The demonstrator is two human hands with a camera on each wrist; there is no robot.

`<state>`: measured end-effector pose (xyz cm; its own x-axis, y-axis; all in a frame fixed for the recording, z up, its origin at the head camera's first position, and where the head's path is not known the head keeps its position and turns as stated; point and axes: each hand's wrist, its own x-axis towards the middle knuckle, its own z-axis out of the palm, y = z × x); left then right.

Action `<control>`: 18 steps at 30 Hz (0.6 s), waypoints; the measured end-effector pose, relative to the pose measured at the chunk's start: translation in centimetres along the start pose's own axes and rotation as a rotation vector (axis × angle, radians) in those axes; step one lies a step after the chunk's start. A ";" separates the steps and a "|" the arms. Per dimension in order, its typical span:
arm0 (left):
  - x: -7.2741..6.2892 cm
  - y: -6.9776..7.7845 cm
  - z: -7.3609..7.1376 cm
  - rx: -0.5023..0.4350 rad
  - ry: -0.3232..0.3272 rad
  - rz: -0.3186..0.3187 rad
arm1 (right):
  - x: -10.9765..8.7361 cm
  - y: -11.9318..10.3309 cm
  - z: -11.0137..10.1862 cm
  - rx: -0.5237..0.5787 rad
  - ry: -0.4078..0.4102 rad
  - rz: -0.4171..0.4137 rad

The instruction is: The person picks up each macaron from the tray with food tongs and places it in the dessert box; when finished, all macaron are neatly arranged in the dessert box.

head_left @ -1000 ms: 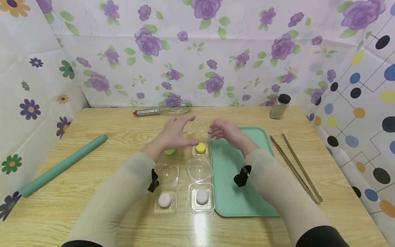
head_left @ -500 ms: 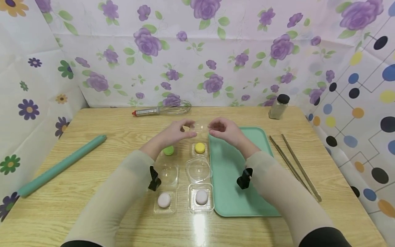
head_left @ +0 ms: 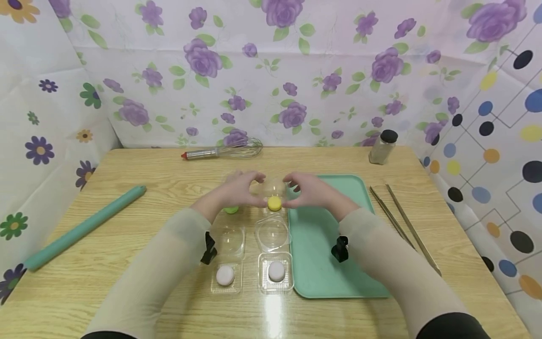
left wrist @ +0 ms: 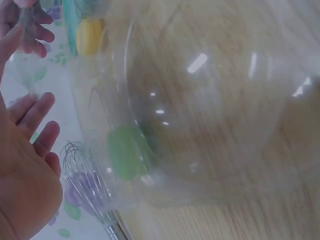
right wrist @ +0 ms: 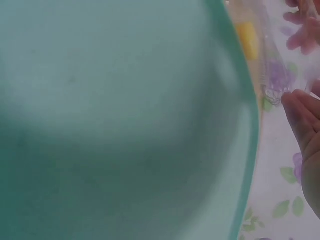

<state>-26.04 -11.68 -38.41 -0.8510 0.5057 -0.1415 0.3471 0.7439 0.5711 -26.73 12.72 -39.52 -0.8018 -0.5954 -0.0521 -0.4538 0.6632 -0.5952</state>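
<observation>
A clear plastic clamshell box with a yellow macaron (head_left: 274,203) stands between my hands in the head view. My left hand (head_left: 240,189) grips the left side of its domed lid (head_left: 274,187), fingers behind and thumb in front. On the opposite side my right hand (head_left: 310,192) holds the same lid, its thumb close beside the macaron. Partly behind the left hand sits a green macaron (left wrist: 125,152), in its own box with the clear lid up. Nearer the body, two more open boxes hold pale macarons (head_left: 277,271) (head_left: 225,275).
A green tray (head_left: 322,282) lies right beside the boxes, under the right forearm. Metal tongs (head_left: 406,226) lie to its right, with a black-capped jar (head_left: 383,148) behind. A whisk (head_left: 224,149) lies at the back, a green rolling pin (head_left: 86,228) at left.
Both hands have come down and toward the body with the lid, lowering it closer to the yellow macaron. The thumbs have moved to the front, on either side of that macaron.
</observation>
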 end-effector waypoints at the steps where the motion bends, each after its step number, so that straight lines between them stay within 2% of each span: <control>1: 0.0 -0.1 0.1 0.025 -0.007 0.007 | 0.0 0.0 0.1 -0.019 -0.003 -0.005; 7: 0.4 -0.3 0.7 0.158 -0.043 0.040 | -0.1 0.4 0.9 -0.125 -0.034 0.000; 10: 0.5 -0.4 0.9 0.211 -0.058 0.046 | -0.2 0.4 1.1 -0.144 -0.047 0.003; 18: 0.5 -0.3 1.1 0.280 -0.077 0.042 | -0.3 0.3 1.5 -0.166 -0.066 0.032</control>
<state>-26.16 -11.20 -39.53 -0.8049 0.5625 -0.1890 0.4860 0.8077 0.3340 -26.09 12.45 -40.90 -0.7921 -0.5974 -0.1250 -0.4905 0.7450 -0.4521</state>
